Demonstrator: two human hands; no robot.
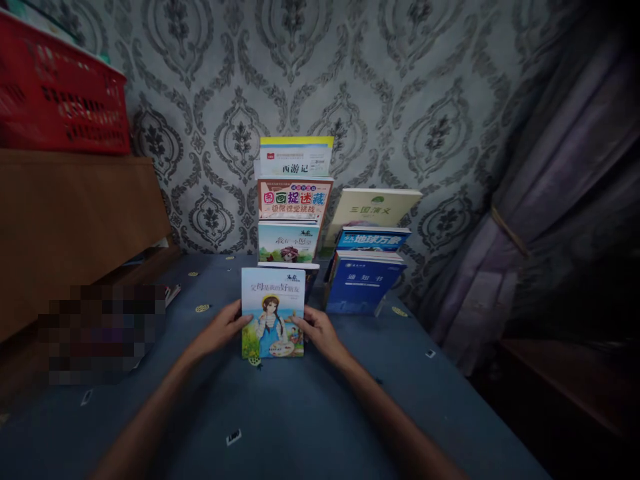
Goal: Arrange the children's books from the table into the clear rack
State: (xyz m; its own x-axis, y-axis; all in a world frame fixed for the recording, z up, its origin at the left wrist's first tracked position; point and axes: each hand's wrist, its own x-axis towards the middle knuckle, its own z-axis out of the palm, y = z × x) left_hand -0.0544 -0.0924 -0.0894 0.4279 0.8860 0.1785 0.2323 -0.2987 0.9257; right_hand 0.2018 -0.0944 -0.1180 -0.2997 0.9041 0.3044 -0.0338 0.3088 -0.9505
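Two bare hands hold a book (273,313) upright, its illustrated cover facing the viewer. The left hand (225,327) grips its left edge and the right hand (320,328) its right edge; both thumbs lie on the cover, and the other fingers are mostly hidden behind.

For a good hold, matching light pressure at both sides should keep the book square and the cover unbent. Moving both wrists together would stop it twisting, and care is needed not to knock the left row (295,200) of standing books just behind.

The book lies between the hands, touching both, above or on a blue cloth (310,420); whether its lower edge rests there, I cannot tell. The right row (367,283) stands beyond the right hand, apart from the book.
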